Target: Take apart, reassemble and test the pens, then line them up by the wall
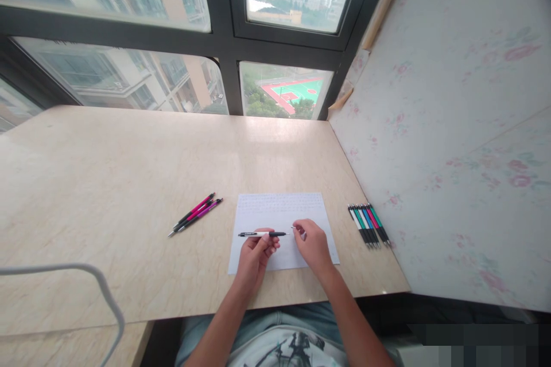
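Observation:
My left hand holds a white and black ballpoint pen level above the sheet of paper. The pen points right, and a thin refill sticks out of its black grip end. Just right of it, my right hand pinches a small silvery pen tip between thumb and forefinger, apart from the pen. Faint lines of handwriting run across the upper part of the paper, and both hands hover over its lower half.
Several pens in pink, purple and black lie slantwise on the left of the marble-look counter. A row of several coloured pens lies at the right, near the flowered wall. A grey cable arches at lower left. Windows stand behind.

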Motion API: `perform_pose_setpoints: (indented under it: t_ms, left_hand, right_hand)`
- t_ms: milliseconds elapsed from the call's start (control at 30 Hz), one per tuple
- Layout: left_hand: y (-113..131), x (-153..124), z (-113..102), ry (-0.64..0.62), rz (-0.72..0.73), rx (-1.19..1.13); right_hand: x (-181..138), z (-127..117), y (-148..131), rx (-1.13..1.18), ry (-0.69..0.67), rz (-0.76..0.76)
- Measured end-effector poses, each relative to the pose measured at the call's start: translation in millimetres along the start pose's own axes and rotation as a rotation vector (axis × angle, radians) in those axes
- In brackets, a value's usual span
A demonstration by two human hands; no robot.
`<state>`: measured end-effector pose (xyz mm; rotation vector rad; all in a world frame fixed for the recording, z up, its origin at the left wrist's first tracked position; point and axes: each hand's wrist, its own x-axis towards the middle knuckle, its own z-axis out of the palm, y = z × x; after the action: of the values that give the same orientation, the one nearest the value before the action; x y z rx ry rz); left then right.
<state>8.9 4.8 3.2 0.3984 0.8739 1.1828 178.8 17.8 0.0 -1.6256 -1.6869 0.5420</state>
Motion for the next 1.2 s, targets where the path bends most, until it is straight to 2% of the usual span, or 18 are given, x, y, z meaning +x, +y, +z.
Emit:
perform_pose_setpoints:
  t_ms: [267,400,500,633,733,800,867,967,1067,1200]
  left_hand:
    - [4.2,0.5,-1.6,-0.015,0.010,-0.109]
    - [4.8,0.9,-1.8,-0.020,0.008,-0.139]
    - [4.5,0.6,-1.5,-0.016,0.002,-0.145]
    - [4.8,-0.2,-1.2,-0.016,0.006,-0.139]
    - [4.2,-1.0,-0.5,-0.016,0.005,-0.099]
    - [2.9,-1.3,0.4,-0.023,0.010,-0.043]
    - [1.0,-1.5,1.5,-0.044,0.032,0.031]
    - [-2.0,-2.1,2.7,-0.071,0.080,0.156]
    - [-3.6,-3.2,2.8,-0.067,0.117,0.276]
    - [1.0,-3.9,0.6,-0.041,0.149,0.331]
  right_hand:
    - [44.3,22.7,-23.3,-0.153,-0.161,-0.096]
    - [48.8,34.2,-29.3,-0.279,-0.207,-0.041]
    - [47.0,35.8,-27.3,-0.274,-0.223,-0.014]
    - [40.3,22.6,-25.1,-0.122,-0.196,-0.011]
    - [30.6,2.9,-29.3,0.123,-0.131,0.016]
    - [22.5,-11.1,-35.0,0.210,-0.135,0.006]
    - [14.1,-23.0,-41.4,0.189,-0.218,-0.068]
    - [3.9,-34.4,-48.2,0.038,-0.291,-0.171]
    - [-1.4,-40.2,-48.8,-0.056,-0.313,-0.189]
    - [-3.8,-45.8,-41.3,-0.058,-0.306,-0.184]
